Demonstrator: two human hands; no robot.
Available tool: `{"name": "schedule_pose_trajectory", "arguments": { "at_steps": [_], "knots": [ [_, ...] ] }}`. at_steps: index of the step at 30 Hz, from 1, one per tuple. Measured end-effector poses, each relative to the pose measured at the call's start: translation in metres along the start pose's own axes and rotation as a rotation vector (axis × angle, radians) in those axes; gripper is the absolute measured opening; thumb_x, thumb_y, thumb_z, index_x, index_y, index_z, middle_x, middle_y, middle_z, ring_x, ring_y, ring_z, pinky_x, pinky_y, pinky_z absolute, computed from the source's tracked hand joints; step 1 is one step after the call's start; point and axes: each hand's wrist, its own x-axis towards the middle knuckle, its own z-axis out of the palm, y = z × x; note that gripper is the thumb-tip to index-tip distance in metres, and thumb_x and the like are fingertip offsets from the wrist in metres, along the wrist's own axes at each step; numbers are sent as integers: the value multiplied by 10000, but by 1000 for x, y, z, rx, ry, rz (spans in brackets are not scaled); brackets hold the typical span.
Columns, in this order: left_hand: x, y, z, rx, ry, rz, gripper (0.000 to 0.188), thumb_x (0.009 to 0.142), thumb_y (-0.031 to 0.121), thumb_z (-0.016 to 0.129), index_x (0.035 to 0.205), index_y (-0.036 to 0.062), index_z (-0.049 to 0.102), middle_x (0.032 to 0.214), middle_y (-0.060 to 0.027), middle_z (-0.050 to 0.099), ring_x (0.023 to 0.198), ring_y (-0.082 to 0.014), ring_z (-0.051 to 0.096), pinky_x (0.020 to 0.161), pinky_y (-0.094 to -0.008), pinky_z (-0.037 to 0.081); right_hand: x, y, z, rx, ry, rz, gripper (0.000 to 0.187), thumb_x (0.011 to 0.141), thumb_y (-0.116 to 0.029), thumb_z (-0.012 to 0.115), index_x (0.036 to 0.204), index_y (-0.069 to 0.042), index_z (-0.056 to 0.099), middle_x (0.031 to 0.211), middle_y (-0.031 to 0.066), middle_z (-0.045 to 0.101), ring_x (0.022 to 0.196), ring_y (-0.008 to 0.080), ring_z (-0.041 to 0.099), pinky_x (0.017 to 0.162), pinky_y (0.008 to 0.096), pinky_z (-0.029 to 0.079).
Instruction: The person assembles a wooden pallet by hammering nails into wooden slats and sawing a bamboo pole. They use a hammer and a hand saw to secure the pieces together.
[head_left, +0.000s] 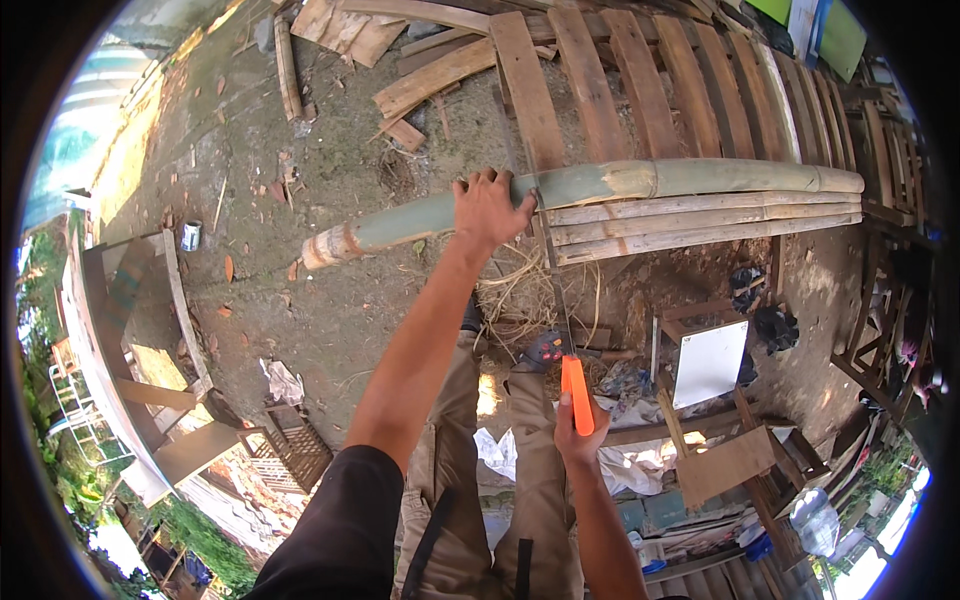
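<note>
A long, thick greenish bamboo pole (410, 217) lies across the middle of the view. My left hand (488, 208) presses down on it from above, its fingers wrapped over the far side and the thumb along the top. In my right hand (580, 430), near my right leg, is the orange handle of a hand saw (574, 380). The thin saw blade runs away from me up to the pole and crosses it just right of my left hand. How deep the teeth sit in the bamboo I cannot tell. Split bamboo strips (700, 228) lie alongside the pole's right part.
A slatted wooden structure (600, 90) stands under and beyond the pole. Loose planks (435, 78) lie at the back. Straw-like fibres (520, 285) are scattered below the pole. To the right stands a small white-topped stand (710, 363); a can (191, 236) sits at left.
</note>
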Motion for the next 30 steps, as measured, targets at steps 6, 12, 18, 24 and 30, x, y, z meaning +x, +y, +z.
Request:
{"name": "schedule_pose_trajectory", "arguments": {
  "at_steps": [6, 12, 18, 24, 30],
  "knots": [
    [1, -3, 4, -47, 20, 30, 590, 906, 514, 588, 1241, 37, 677, 1217, -185, 649, 1231, -334, 568, 1085, -538, 350, 38, -14, 18, 13, 34, -48, 233, 944, -164, 740, 825, 7, 637, 602, 59, 551, 535, 93, 498, 495, 308, 421],
    [0, -2, 2, -13, 9, 8, 590, 905, 511, 590, 1239, 34, 681, 1224, -184, 653, 1243, -334, 565, 1067, -540, 357, 5, 8, 9, -14, 55, -70, 256, 946, -165, 736, 785, 4, 629, 589, 67, 540, 522, 102, 509, 481, 317, 405],
    [1, -2, 6, -40, -6, 15, 608, 899, 507, 592, 1265, 29, 672, 1236, -187, 646, 1253, -336, 558, 1067, -547, 355, 41, -8, 14, 42, 57, -98, 231, 964, -140, 701, 795, 4, 637, 596, 31, 525, 517, 99, 476, 481, 303, 379],
    [4, -7, 4, -37, -13, 28, 668, 882, 517, 596, 1337, 29, 628, 1299, -188, 625, 1281, -344, 546, 1102, -577, 335, 54, -18, 9, 21, 197, -153, 282, 992, -190, 666, 791, 6, 628, 582, 42, 527, 521, 121, 503, 480, 319, 376],
    [9, -29, -8, 73, -169, 218, 709, 881, 504, 663, 1436, 86, 519, 1284, -184, 622, 1263, -366, 570, 1073, -538, 388, -43, 13, -83, 179, 289, 130, 368, 1046, -194, 558, 719, -25, 553, 583, 17, 515, 499, 110, 457, 459, 324, 334]
  ]
}}
